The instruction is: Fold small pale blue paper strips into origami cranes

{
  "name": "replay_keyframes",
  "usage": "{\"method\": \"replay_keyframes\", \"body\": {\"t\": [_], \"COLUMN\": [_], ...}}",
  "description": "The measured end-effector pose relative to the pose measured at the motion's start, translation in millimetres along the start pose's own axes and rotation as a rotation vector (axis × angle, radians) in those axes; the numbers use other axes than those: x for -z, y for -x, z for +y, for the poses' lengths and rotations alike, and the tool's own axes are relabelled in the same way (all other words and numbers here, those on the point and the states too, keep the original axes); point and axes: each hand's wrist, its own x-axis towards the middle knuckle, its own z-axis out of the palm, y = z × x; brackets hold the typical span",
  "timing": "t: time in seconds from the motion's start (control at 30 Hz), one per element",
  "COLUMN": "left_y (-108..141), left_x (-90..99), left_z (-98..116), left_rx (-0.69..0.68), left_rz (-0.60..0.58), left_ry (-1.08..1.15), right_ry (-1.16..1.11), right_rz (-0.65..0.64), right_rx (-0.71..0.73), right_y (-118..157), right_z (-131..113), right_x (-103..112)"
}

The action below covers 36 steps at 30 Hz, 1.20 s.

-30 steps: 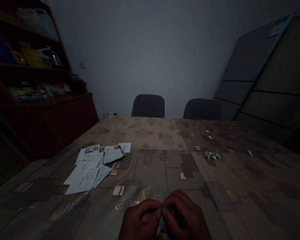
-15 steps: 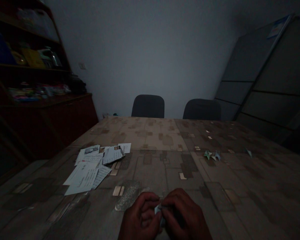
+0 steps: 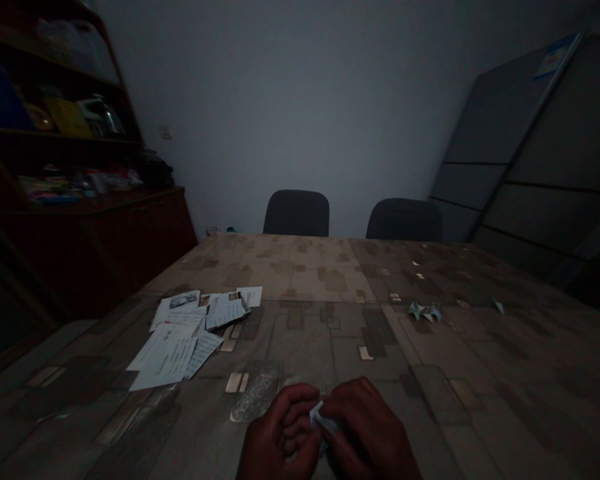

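At the near edge of the table, a small folded piece of pale paper (image 3: 316,415) sits between my two hands. My left hand (image 3: 286,430) is curled, its thumb and fingers pinching the paper's left side. From the other side, my right hand (image 3: 367,427) grips the same paper with thumb and fingertips. Much of the paper is covered by the fingers, so its full shape is hidden. Farther right on the table lie several small folded paper figures (image 3: 424,311), and another one (image 3: 498,305) lies apart from them.
A pile of printed paper sheets (image 3: 167,350) lies on the left of the patterned tablecloth (image 3: 300,347). Two dark chairs (image 3: 297,213) stand behind the table. A loaded wooden cabinet (image 3: 130,230) is at the left, and a grey panelled partition (image 3: 485,127) at the right.
The fingers of my right hand have shifted slightly on the paper, and more of its pale surface shows between the hands. The papers and figures on the table have stayed put.
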Motion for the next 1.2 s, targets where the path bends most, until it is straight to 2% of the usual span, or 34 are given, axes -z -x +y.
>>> {"method": "replay_keyframes", "body": {"t": [0.13,0.33,0.43,0.63,0.87,1.0,1.2], "left_y": [-0.2,-1.9,-2.6,-5.0,-4.3,-5.1,-7.4], "left_x": [1.9,5.1,6.0,4.6,4.3,5.7,7.2], "left_z": [-1.5,-11.8,-14.8,-8.3,-9.2,-14.0,-13.9], "left_rx": [-0.012,-0.057,-0.089,-0.024,0.01,-0.004,-0.07], "left_rz": [-0.017,-0.04,-0.071,-0.073,-0.098,-0.13,-0.153], "left_ry": [-0.065,-0.147,-0.13,0.048,0.01,-0.03,-0.096], "right_ry": [0.049,0.034,0.029,-0.024,0.023,0.01,-0.147], "right_rz": [-0.036,-0.003,-0.009,0.001,-0.026,-0.05,-0.077], "right_rx": [0.012,0.005,-0.042,-0.115,-0.056,-0.111,-0.295], "right_y": [-1.1,-1.3,-1.0,-2.3,-0.5,2.6,1.9], "right_z": [-0.7,-2.0,-1.4,-1.9,0.1,1.9,-0.2], "right_x": [0.8,-0.5,-0.7,1.1,-2.1,-5.6,-5.2]}}
